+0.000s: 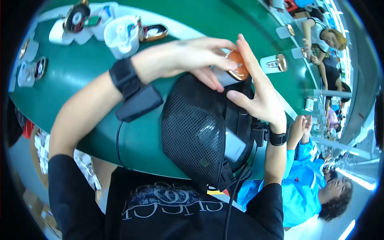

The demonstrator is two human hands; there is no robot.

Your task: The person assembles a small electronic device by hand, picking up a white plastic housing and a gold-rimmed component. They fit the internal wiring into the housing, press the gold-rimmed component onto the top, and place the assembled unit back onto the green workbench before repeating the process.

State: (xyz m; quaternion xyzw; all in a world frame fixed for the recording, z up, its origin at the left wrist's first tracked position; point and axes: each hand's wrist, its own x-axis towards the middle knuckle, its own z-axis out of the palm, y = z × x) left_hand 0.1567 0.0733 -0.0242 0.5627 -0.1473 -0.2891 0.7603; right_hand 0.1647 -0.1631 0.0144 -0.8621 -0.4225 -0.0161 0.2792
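A white rounded unit with a shiny copper-orange top stands tilted between my hands, beyond a black mesh bag. My left hand reaches across from the left and grips it, with the thumb by the orange top and lower fingers along the white side. On the unit's right, my right hand has its fingers stretched upward and its thumb spread apart; the fingers lie beside the orange top. Part of the white body is hidden by my fingers and the black mesh bag.
Open white housings with copper-rimmed parts are on the green table at the far left. Another white unit with a copper end lies to the right. A person in a blue jacket sits close on my right. A black cable hangs in front.
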